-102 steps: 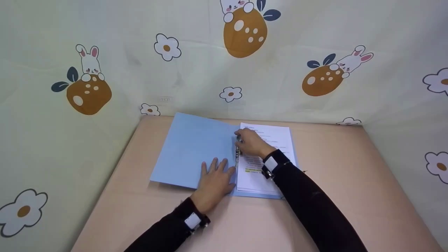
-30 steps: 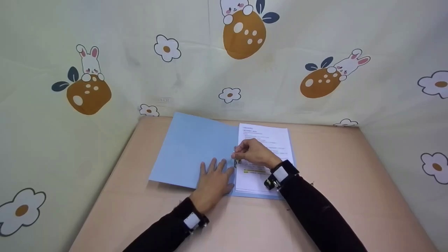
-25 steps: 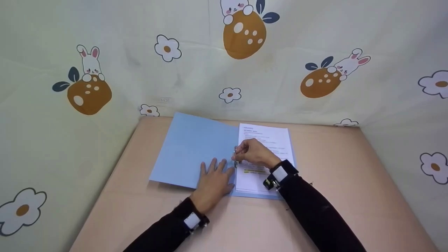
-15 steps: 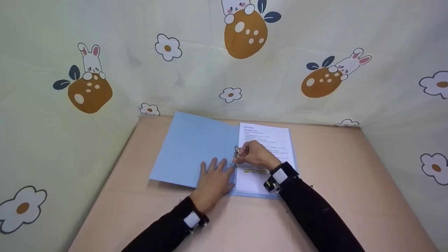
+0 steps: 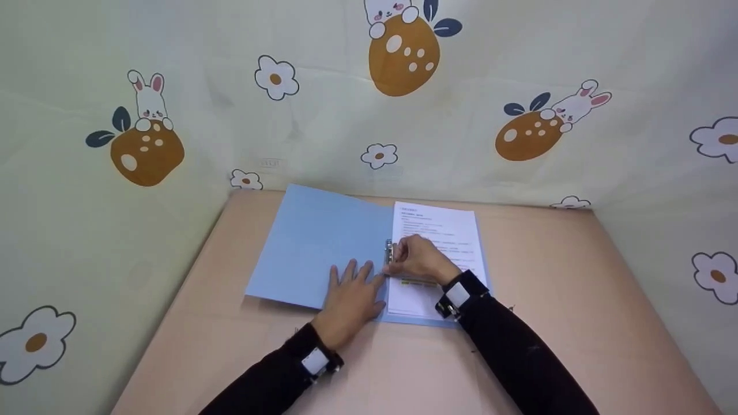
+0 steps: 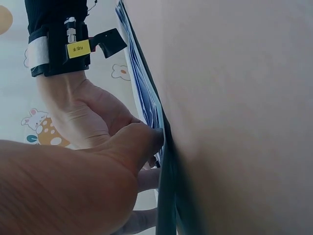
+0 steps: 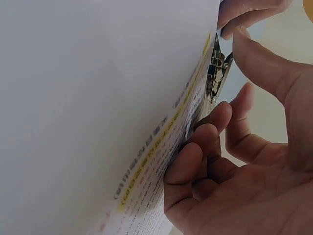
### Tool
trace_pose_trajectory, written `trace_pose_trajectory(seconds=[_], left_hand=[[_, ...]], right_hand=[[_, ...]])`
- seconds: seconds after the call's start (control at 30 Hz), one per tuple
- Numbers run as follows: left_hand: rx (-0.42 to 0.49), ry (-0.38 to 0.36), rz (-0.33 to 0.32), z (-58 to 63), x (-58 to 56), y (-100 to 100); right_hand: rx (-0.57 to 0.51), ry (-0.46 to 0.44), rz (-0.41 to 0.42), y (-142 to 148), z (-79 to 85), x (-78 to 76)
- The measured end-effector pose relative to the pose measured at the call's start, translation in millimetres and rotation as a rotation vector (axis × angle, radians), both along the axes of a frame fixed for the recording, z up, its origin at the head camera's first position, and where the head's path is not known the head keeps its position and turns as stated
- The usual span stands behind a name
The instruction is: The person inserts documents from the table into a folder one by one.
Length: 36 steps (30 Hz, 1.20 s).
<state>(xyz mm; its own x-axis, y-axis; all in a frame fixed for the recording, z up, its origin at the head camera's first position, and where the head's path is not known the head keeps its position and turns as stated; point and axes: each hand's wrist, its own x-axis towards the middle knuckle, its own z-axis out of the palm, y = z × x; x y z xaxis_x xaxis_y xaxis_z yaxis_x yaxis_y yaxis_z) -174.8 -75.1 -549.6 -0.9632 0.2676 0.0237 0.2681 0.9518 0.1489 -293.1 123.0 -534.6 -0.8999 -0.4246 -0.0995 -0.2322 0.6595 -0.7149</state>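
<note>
A light blue folder (image 5: 323, 245) lies spread on the table, its left cover bare. Over its right half rests a stack of printed paper (image 5: 438, 225) with yellow highlighted lines. Along the spine is a silver metal clip (image 5: 388, 251), seen closer as the clip (image 7: 215, 73) in the right wrist view. My left hand (image 5: 351, 300) rests with spread fingers on the cover beside the spine. My right hand (image 5: 420, 259) holds the clip's near end, thumb (image 7: 259, 61) against the lever and fingers curled by the paper's edge. The right palm hides part of the print.
The folder lies on a pale peach tabletop (image 5: 403, 369), close to its back edge. Cloth walls (image 5: 323, 115) with rabbit, fruit and flower prints rise behind and at both sides. Each wrist wears a black camera strap; the right one (image 5: 461, 291) hangs over the paper.
My right hand has slid from the upper end of the clip down towards me, uncovering the clip's upper part. My left hand has stayed in place on the cover.
</note>
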Motion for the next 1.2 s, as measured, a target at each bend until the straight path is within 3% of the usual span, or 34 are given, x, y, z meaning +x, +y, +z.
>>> trace_pose_trajectory(seconds=[0.37, 0.67, 1.2], left_hand=[[0.024, 0.011, -0.007, 0.7, -0.9, -0.3], [-0.023, 0.05, -0.007, 0.2, -0.6, 0.6], [0.009, 0.031, -0.012, -0.2, -0.3, -0.9]], right_hand=[[0.005, 0.021, 0.013, 2.1, 0.7, 2.8], [0.043, 0.071, 0.034, -0.4, 0.1, 5.0], [0.025, 0.075, 0.018, -3.1, -3.4, 6.9]])
